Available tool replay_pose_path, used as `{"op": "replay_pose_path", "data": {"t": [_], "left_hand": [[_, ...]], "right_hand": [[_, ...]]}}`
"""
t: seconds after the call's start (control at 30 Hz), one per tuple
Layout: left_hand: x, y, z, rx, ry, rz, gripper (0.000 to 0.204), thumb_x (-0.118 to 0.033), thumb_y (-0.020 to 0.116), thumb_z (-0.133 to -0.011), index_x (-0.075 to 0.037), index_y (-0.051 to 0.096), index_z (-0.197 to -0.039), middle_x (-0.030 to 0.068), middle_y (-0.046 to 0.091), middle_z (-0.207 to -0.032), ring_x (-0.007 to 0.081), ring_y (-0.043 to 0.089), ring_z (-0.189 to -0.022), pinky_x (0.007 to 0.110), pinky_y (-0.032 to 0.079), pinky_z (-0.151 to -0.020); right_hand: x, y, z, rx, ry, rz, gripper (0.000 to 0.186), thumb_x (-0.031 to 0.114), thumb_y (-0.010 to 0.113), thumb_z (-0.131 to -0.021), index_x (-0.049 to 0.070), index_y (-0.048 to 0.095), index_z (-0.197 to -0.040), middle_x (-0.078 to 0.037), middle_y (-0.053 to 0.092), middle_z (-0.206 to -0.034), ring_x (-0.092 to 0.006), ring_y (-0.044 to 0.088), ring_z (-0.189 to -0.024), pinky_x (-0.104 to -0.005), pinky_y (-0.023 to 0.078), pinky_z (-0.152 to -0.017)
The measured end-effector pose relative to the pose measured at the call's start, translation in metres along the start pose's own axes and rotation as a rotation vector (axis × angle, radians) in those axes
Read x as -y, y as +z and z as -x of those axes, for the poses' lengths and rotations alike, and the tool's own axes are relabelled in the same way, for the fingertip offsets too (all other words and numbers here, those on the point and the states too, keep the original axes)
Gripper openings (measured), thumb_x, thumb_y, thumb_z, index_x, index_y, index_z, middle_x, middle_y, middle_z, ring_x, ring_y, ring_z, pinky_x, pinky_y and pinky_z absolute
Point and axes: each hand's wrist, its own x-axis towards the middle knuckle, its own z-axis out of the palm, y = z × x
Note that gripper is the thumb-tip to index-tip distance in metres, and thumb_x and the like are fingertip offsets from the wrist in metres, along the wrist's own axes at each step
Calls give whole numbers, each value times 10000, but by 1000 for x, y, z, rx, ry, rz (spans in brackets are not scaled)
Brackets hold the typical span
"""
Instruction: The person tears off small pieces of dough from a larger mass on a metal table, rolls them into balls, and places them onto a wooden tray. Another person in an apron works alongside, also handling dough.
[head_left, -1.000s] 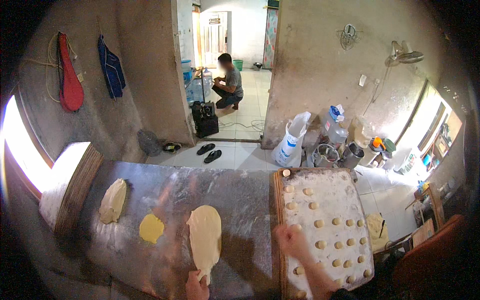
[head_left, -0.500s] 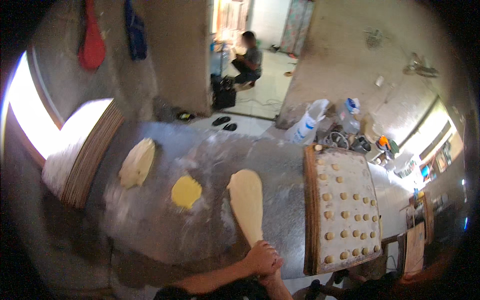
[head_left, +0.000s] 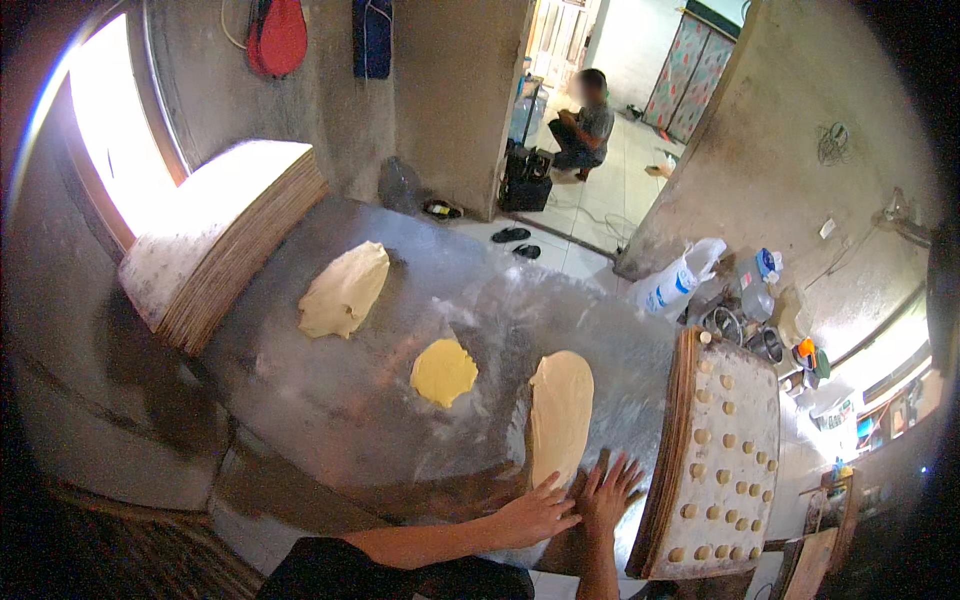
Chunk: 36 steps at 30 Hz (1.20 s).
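A long, pale sheet of dough (head_left: 562,410) lies flat on the metal worktop (head_left: 480,510), pointing away from me. At its near end is my left hand (head_left: 537,515), fingers stretched out and touching or just above the dough's edge. My right hand (head_left: 605,495) is spread beside that end, fingers apart, over the worktop to the right of the dough. Neither hand grips anything. To the left sits a rough yellow disc (head_left: 443,373), apart from the dough. Farther left lies a second pale, oval piece of dough (head_left: 345,290).
On the right, stacked boards (head_left: 735,450) carry many small round dough pieces. Another board stack (head_left: 240,235) stands at the far left by a bright window. Beyond the worktop are a white plastic bag (head_left: 672,287), black sandals (head_left: 512,235) and a person (head_left: 583,125) squatting past the doorway.
My hands, clasped together at the dough's near end before, have parted and opened. The dough's narrow near end now looks shorter and wider. The view has shifted, moving the scene within the picture.
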Motion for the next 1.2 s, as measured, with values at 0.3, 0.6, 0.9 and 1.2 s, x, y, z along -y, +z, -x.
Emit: {"op": "replay_pose_path", "data": {"t": [0.3,0.6,0.9,1.2], "left_hand": [[-40,0,-16,426,-524,561,475,-404,444,-1068,-17,567,-1315,219,724,-1029,422,723,-762,560,581,-637],[-3,40,-50,48,-413,255,442,-371,381,-1099,-6,629,-1082,184,671,-639,368,669,-519,504,519,-451],[63,21,-24,-9,-500,-29,230,-328,633,-973,-113,685,-1032,106,673,-931,300,664,-969,483,520,-854],[63,-8,-27,-75,-410,212,301,-400,741,-900,-115,739,-998,56,716,-945,283,670,-922,418,526,-827]], "right_hand": [[-102,28,124,-35,-366,-277,279,120,653,-973,4,567,-1212,-241,659,-1149,-375,649,-1105,-512,525,-919],[-19,2,97,-141,241,-1170,370,253,529,-1069,48,502,-762,14,425,-668,-85,405,-633,-289,353,-555],[0,41,6,-429,-121,113,456,217,551,-984,88,582,-1421,-315,499,-1462,-592,437,-1328,-655,271,-1175],[-22,20,-26,-326,158,-214,535,233,565,-994,29,473,-1479,-278,413,-1558,-530,307,-1469,-598,261,-1210]]}}
